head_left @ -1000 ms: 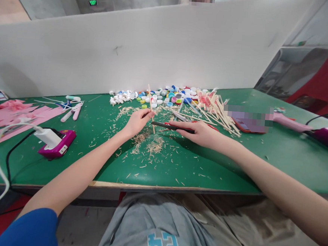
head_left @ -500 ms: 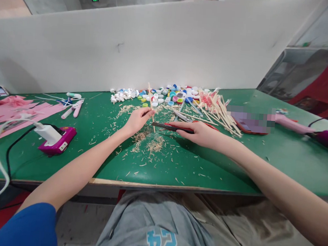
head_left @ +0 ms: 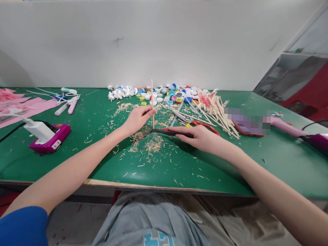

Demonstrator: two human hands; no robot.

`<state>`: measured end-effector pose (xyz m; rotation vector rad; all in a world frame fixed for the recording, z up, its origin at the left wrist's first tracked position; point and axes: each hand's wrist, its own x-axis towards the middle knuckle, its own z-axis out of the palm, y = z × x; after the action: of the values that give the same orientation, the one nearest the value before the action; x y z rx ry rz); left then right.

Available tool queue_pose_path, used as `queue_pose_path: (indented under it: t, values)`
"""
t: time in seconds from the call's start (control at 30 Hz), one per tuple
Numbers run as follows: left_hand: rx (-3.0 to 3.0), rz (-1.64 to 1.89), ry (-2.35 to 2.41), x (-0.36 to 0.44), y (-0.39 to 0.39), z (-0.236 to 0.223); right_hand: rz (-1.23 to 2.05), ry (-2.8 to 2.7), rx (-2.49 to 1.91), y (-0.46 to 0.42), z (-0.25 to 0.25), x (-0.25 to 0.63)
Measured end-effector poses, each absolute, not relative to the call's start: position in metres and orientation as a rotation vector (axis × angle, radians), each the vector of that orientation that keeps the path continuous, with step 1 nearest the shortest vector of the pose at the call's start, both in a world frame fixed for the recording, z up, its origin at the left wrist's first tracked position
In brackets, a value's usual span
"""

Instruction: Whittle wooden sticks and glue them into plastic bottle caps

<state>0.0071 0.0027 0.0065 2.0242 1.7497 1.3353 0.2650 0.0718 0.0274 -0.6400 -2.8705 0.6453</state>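
My left hand [head_left: 140, 118] pinches a thin wooden stick [head_left: 152, 92] held nearly upright, its tip pointing towards the wall. In my right hand [head_left: 200, 138] is a black and red utility knife [head_left: 167, 132], its dark blade lying across the stick's lower end. Pale wood shavings [head_left: 153, 144] are heaped and scattered below the blade. Just beyond my right hand lie scissors [head_left: 207, 126] with red and black handles, partly covered by the fingers. A pile of wooden sticks [head_left: 222, 116] rests behind them.
Colourful bottle caps [head_left: 170, 97] are heaped against the white partition [head_left: 158, 44]. To the left are pink sheets [head_left: 33, 108], glue-gun-like pink and white tools [head_left: 69, 105], and a purple power adapter [head_left: 54, 141] with cables. A phone [head_left: 248, 125] and purple hot tool [head_left: 320, 141] are at right.
The knife blade has slid down the stick to its lower end and lies flatter. My left hand keeps its pinch on the stick, which stands more upright. The view has shifted slightly.
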Motion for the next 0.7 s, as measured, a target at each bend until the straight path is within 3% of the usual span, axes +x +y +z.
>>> queue_pose_path:
  t: [0.27, 0.7]
  values:
    - [2.008, 1.326, 1.776, 0.0077, 0.002, 0.008, 0.683, -2.731, -0.733, 0.065, 0.0299, 0.2643]
    - [2.004, 1.368, 1.735, 0.0099, 0.0002, 0.0099, 0.362, -2.784, -0.609, 0.0637, 0.0257, 0.2604]
